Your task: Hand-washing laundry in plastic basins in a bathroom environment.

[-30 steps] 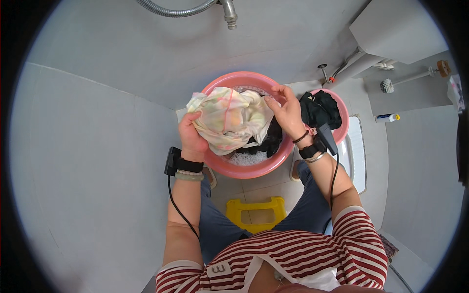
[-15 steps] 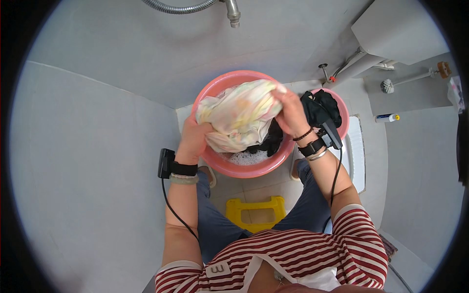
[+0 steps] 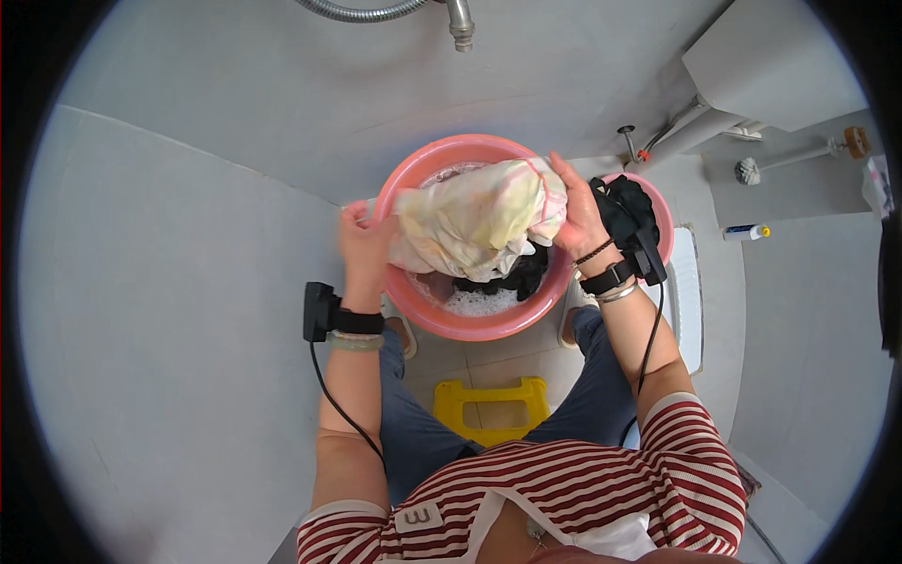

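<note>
A pale garment (image 3: 479,216) with soft yellow and pink patches is stretched over a large pink basin (image 3: 462,329); its exact kind cannot be made out. At its left end, my left hand (image 3: 365,237) is closed on the cloth beside the rim, slightly blurred. My right hand (image 3: 580,214) holds the bunched right end, fingers curved along its outer side and a pink seam showing near them. Under the garment, dark wet cloth (image 3: 519,278) lies in sudsy water (image 3: 481,303).
Right of the large basin, a smaller pink basin (image 3: 665,230) contains black clothes (image 3: 628,209). A white squat toilet (image 3: 689,301) adjoins it. Between my legs stands a yellow stool (image 3: 451,404). A tap (image 3: 460,28) projects above; a bottle (image 3: 745,232) and toilet brush (image 3: 749,170) are at right.
The garment has shifted right and been turned, bringing a pink seam into view. My left hand has moved slightly up and left, and my right hand a little right.
</note>
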The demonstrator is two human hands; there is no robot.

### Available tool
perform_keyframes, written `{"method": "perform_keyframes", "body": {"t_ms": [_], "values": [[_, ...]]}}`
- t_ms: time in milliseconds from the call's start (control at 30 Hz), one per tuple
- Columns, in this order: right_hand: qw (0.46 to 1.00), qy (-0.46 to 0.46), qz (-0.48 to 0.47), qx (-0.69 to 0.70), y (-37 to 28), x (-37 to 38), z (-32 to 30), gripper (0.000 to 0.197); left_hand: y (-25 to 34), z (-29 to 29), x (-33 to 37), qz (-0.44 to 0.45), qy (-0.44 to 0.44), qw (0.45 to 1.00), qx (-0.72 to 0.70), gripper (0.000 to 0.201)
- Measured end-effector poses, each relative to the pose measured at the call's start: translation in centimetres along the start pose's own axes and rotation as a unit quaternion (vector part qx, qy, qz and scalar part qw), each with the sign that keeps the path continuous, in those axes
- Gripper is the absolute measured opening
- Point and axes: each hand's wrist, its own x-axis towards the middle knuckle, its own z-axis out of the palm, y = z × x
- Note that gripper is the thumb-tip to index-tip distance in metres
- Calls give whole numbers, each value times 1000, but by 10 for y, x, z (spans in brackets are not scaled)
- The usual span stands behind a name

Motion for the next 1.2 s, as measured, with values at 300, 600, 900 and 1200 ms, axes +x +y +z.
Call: {"method": "perform_keyframes", "body": {"t_ms": [300,600,900,1200], "values": [[998,-22,-46,-28,23,-5,15,33,-6,50,-44,223,-330,916,46,27],[958,78,-248,-121,13,4,-7,15,-6,2,5,138,-44,989,-40,11],[915,152,-221,-301,15,2,-17,21,16,-19,4,260,73,943,-192,18],[711,-41,-177,-679,68,2,4,56,47,-18,-25,149,-115,939,-288,13]]}}
